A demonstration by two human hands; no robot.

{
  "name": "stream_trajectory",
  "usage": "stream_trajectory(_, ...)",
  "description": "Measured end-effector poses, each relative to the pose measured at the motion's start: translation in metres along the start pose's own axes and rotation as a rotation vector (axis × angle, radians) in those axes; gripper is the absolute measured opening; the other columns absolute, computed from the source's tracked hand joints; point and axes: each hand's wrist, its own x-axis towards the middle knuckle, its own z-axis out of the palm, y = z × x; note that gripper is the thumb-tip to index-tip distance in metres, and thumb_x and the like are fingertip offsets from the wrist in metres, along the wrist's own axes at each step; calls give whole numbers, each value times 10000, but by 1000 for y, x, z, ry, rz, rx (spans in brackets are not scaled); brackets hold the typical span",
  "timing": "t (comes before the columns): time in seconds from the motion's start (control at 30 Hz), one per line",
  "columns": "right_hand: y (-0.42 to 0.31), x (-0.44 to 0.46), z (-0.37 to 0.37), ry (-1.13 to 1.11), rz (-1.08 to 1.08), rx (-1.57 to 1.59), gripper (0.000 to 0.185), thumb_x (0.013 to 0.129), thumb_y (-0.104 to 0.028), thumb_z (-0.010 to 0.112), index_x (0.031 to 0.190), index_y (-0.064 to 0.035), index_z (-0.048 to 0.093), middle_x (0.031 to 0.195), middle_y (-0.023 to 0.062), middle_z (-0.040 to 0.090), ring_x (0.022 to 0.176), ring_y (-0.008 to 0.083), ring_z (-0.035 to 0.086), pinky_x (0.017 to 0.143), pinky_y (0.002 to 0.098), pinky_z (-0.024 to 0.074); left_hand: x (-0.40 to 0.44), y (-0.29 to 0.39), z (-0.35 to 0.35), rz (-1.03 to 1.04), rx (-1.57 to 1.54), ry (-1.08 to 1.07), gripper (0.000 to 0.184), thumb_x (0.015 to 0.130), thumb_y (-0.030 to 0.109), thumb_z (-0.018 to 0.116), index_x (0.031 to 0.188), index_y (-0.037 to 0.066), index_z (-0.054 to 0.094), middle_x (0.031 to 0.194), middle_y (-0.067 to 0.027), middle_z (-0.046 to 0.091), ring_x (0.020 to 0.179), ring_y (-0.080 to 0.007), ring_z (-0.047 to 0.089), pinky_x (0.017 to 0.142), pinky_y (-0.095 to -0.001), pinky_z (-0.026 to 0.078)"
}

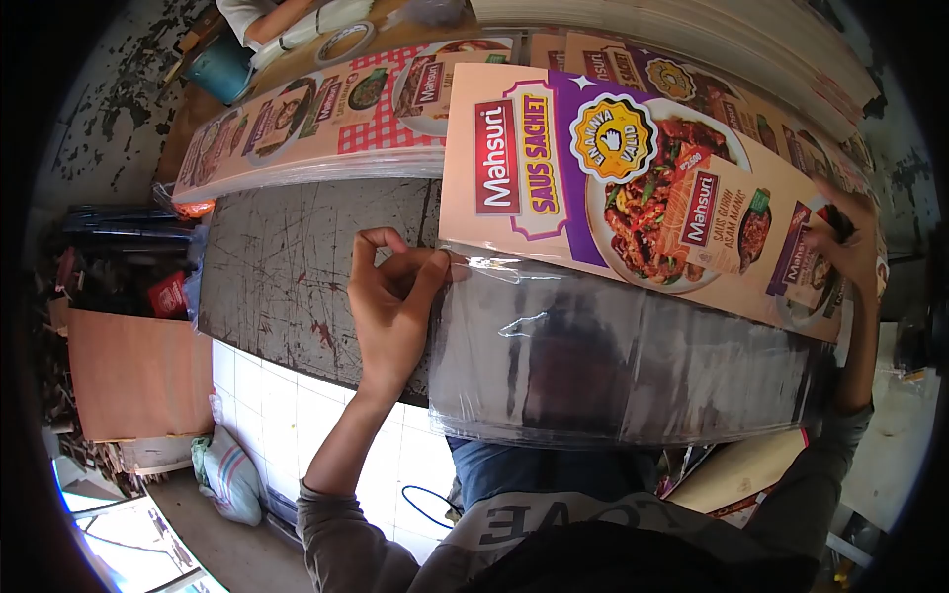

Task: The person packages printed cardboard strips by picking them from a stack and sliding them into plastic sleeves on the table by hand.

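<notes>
A large printed card (633, 193) with "Mahsuri" and "Saus Sachet" on it lies at a slant over a pile of clear plastic sleeves (563, 356). My left hand (395, 296) is closed in a pinch on the upper left edge of the top plastic sleeve, just by the card's lower left corner. At the card's right end, my right hand (850, 242) grips the edge, some of its fingers spread over the printed face. Whether the card's lower edge is inside the sleeve I cannot tell.
A stack of similar printed cards (326, 124) lies along the far left of the scratched dark table (306, 257), and more cards (692, 74) lie behind. A tape roll (348, 42), a teal bucket (219, 71) and another person's arm (277, 20) show at the top left.
</notes>
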Motion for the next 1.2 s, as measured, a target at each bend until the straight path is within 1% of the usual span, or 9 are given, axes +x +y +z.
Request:
stream_trajectory(0.07,2,0,1,2,19,13,579,609,-170,756,1107,42,551,791,90,634,677,117,578,619,233,445,0,0,0,-14,-12,7,238,826,-43,515,914,17,302,776,-189,633,732,-173,635,687,-241,496)
stream_trajectory(0.13,2,4,2,32,-95,32,573,617,-167,753,1111,39,549,750,71,623,629,93,556,563,215,421,0,0,-1,-17,-23,4,238,823,-43,516,915,16,305,770,-190,632,727,-172,635,684,-242,498)
stream_trajectory(0.37,-9,6,2,57,-137,40,556,623,-186,758,1101,22,565,697,47,604,573,74,519,510,203,382,0,0,0,4,-38,-4,232,825,-42,514,914,15,308,757,-184,635,731,-172,634,690,-239,493)
stream_trajectory(0.5,-8,1,-2,65,-109,8,556,608,-172,764,1099,10,577,668,34,594,553,66,503,490,203,366,1,2,0,-10,-7,-14,224,827,-38,511,917,12,312,771,-185,640,744,-168,633,710,-243,489)
stream_trajectory(0.57,-5,0,-2,93,-98,35,556,604,-164,764,1099,9,578,656,32,591,547,64,502,486,204,363,1,2,0,-12,-13,-15,221,828,-36,511,915,12,314,778,-186,641,748,-166,632,716,-246,488)
stream_trajectory(0.67,-7,2,-2,96,-125,-61,569,599,-148,763,1110,11,570,632,24,578,537,61,496,486,200,361,1,2,-1,-7,-18,-19,220,828,-31,514,933,2,323,778,-186,641,754,-168,632,718,-244,485)
stream_trajectory(0.77,-5,2,-1,81,-72,70,579,602,-143,761,1124,8,561,631,22,575,543,58,497,491,197,361,1,2,-1,-51,-13,-14,225,829,-27,515,959,-12,332,781,-188,642,752,-171,634,718,-239,481)
stream_trajectory(1.13,-5,1,-4,64,-63,55,585,620,-184,771,1129,11,557,707,34,609,576,61,502,511,201,368,1,2,0,-27,-39,3,308,821,-31,524,1015,-5,285,776,-188,635,748,-193,636,721,-248,481)
stream_trajectory(1.2,-10,4,-1,54,-83,33,582,617,-186,775,1122,10,562,708,34,608,579,65,502,517,205,373,0,3,0,-37,-29,16,305,813,-16,531,1016,7,305,773,-181,636,733,-174,624,717,-244,457)
